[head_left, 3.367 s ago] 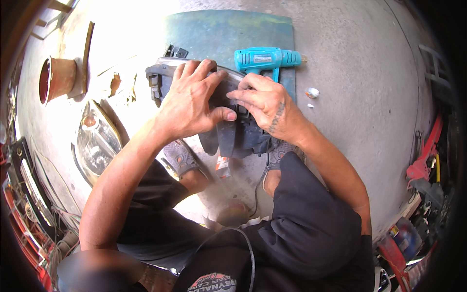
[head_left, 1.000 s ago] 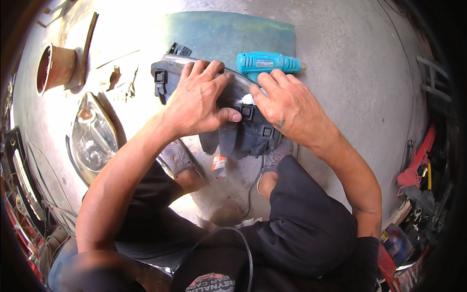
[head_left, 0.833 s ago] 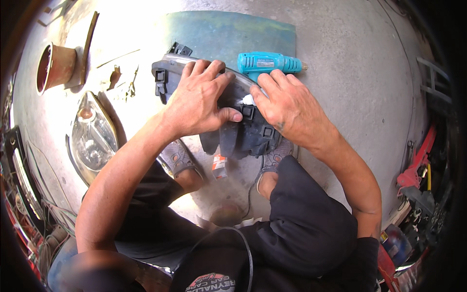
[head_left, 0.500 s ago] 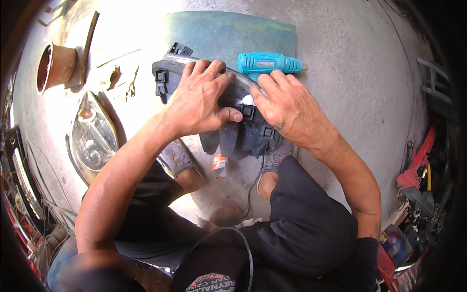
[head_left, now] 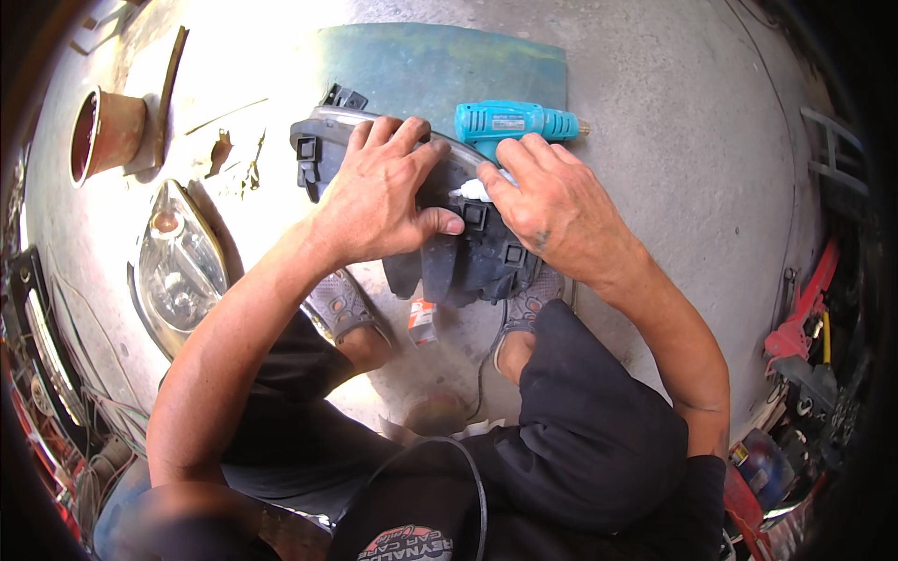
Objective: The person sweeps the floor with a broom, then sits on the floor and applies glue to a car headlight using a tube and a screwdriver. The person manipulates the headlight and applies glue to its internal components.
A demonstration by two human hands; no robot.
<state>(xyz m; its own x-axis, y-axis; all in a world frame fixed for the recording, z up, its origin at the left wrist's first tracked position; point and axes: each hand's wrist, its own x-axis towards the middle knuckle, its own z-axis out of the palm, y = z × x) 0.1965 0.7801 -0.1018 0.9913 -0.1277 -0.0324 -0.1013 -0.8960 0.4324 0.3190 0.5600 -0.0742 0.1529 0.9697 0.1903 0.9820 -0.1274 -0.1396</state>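
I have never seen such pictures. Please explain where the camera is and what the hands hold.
No machine here: a person works bare-handed. A wide camera on the head looks down, so straight edges bend near the picture's rim. The left hand lies spread on a dark plastic housing. The right hand has a small white object in its grip, partly hidden. Beyond, a turquoise gun-shaped tool lies partly over a greenish sheet. On the concrete floor at left are a clear lamp and a brownish bucket.

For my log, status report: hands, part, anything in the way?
Left hand on black housing. Right hand holding small white item over it. Teal heat gun close by.
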